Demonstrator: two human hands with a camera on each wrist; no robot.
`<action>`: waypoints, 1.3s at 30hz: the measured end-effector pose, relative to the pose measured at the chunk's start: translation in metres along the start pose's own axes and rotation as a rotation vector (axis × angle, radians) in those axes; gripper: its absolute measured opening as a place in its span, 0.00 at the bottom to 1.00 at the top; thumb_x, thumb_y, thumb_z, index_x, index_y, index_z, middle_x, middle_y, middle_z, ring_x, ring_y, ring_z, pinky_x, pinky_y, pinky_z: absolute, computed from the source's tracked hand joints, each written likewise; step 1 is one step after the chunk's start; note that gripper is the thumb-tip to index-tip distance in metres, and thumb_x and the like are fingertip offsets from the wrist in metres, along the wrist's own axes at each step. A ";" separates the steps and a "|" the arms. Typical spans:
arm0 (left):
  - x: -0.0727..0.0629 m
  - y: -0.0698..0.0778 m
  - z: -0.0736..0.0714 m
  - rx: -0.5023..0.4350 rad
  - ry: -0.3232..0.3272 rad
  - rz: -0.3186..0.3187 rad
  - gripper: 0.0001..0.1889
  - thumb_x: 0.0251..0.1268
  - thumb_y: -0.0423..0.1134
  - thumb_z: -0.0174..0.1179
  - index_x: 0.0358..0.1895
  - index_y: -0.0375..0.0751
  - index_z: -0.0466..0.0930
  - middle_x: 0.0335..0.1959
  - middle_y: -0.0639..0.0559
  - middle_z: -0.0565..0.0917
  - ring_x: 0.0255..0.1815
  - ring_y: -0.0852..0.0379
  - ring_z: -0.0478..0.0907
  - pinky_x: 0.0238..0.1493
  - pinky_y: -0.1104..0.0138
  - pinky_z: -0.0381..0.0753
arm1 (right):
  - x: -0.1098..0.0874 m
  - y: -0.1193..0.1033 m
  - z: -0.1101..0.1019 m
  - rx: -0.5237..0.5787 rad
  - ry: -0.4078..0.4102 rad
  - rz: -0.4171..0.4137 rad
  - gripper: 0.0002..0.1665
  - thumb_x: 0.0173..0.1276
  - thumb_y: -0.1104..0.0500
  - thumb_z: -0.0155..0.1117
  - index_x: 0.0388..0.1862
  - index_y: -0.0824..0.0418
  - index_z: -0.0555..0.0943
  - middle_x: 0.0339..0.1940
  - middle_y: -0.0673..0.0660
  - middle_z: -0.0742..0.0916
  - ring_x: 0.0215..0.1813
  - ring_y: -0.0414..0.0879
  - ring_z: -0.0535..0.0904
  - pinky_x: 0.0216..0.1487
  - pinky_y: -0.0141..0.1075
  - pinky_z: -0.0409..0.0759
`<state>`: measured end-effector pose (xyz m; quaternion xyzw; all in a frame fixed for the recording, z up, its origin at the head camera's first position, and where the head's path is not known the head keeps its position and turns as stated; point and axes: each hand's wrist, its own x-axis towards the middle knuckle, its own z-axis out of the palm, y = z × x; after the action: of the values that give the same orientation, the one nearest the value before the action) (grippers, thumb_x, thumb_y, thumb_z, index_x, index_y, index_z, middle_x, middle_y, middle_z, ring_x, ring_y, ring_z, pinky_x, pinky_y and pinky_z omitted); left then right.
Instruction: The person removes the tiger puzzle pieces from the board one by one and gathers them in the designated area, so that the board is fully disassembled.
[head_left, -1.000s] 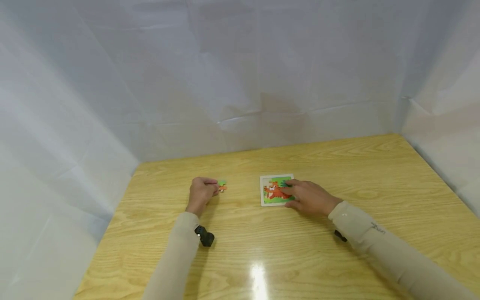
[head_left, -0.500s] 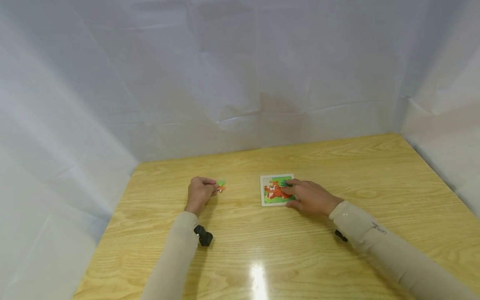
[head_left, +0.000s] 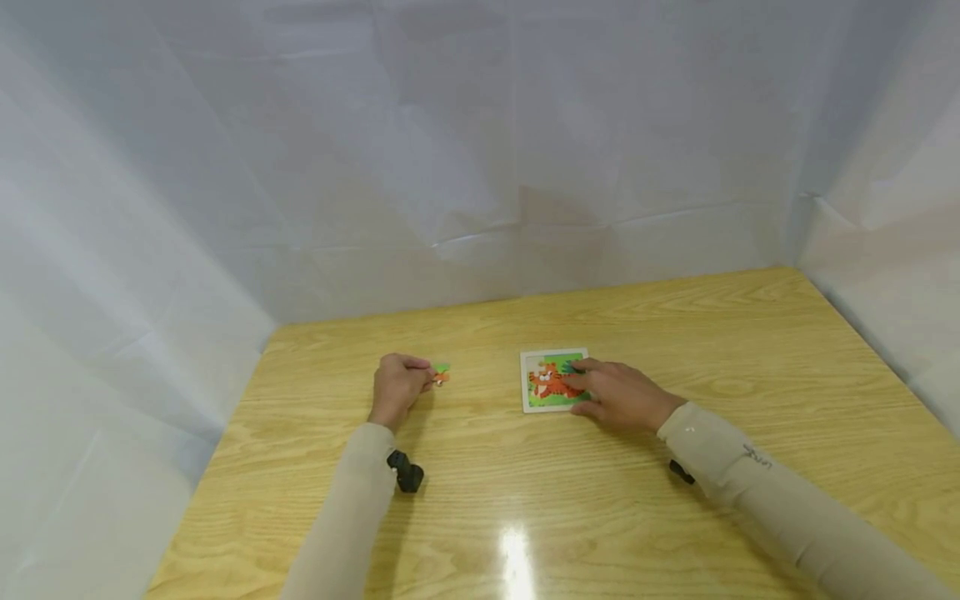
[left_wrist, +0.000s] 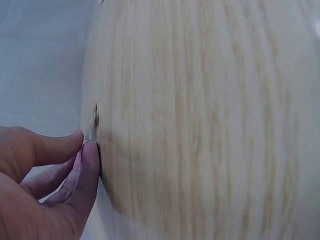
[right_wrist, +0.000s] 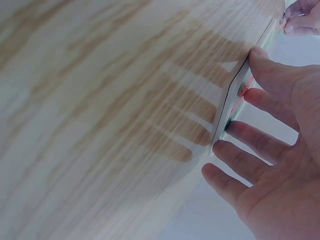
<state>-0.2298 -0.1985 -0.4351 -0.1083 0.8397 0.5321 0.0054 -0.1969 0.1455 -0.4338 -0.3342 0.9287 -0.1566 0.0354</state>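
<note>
On the table, my left hand (head_left: pixel 399 390) pinches a small green and orange jigsaw piece (head_left: pixel 442 375) between thumb and fingertips. The left wrist view shows the thumb and forefinger of this hand (left_wrist: pixel 50 185) meeting at the piece, which is seen edge-on. To the right lies a white-framed jigsaw puzzle (head_left: pixel 524 385) with an orange tiger on green; its upper left corner shows pale backing. My right hand (head_left: pixel 626 396) rests on its right side, covering part of the picture. In the right wrist view, the fingers of that hand (right_wrist: pixel 285 165) are spread, with the thumb at the frame's edge (right_wrist: pixel 225 105).
The wood-grained table (head_left: pixel 487 483) stretches out around both hands. White sheeting (head_left: pixel 450 167) hangs behind it and at both sides. A black wrist camera (head_left: pixel 406 472) sits at the left cuff, and another (head_left: pixel 681 472) shows under the right cuff.
My left hand has shifted slightly left with the jigsaw piece, which now shows a little differently beyond the fingertips. The right hand and the framed puzzle have stayed in place.
</note>
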 end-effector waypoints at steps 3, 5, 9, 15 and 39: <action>0.000 -0.001 -0.001 0.034 0.018 0.005 0.10 0.66 0.26 0.65 0.48 0.24 0.84 0.44 0.32 0.86 0.41 0.48 0.87 0.39 0.66 0.86 | -0.001 0.000 -0.001 0.005 -0.001 0.004 0.31 0.71 0.52 0.69 0.67 0.69 0.77 0.69 0.72 0.76 0.69 0.65 0.72 0.65 0.56 0.73; 0.000 -0.001 -0.001 0.051 0.026 0.010 0.10 0.65 0.26 0.66 0.47 0.25 0.85 0.43 0.33 0.86 0.38 0.50 0.87 0.38 0.66 0.85 | -0.001 -0.001 -0.001 0.004 0.001 0.002 0.31 0.71 0.52 0.69 0.67 0.69 0.77 0.69 0.72 0.76 0.69 0.65 0.73 0.64 0.56 0.74; -0.002 0.000 -0.001 0.056 0.009 0.019 0.10 0.66 0.27 0.65 0.48 0.25 0.84 0.44 0.33 0.86 0.40 0.47 0.87 0.40 0.65 0.86 | -0.001 0.000 0.000 0.003 -0.005 0.003 0.32 0.71 0.52 0.68 0.67 0.70 0.77 0.69 0.72 0.76 0.69 0.65 0.73 0.64 0.56 0.74; -0.008 0.009 0.006 0.091 -0.064 0.110 0.12 0.69 0.30 0.63 0.51 0.26 0.83 0.44 0.35 0.86 0.43 0.43 0.86 0.44 0.58 0.86 | 0.000 0.003 0.003 -0.006 -0.007 0.000 0.32 0.71 0.51 0.68 0.67 0.70 0.76 0.69 0.72 0.75 0.69 0.65 0.73 0.63 0.56 0.75; -0.028 0.050 0.075 0.346 -0.366 0.328 0.11 0.68 0.32 0.66 0.50 0.31 0.85 0.42 0.43 0.86 0.43 0.52 0.82 0.47 0.59 0.82 | 0.005 0.000 0.007 -0.003 0.009 -0.045 0.31 0.70 0.52 0.70 0.66 0.66 0.79 0.67 0.72 0.78 0.69 0.65 0.73 0.63 0.56 0.75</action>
<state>-0.2196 -0.1057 -0.4199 0.1289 0.9093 0.3856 0.0889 -0.1994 0.1409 -0.4403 -0.3542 0.9214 -0.1574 0.0272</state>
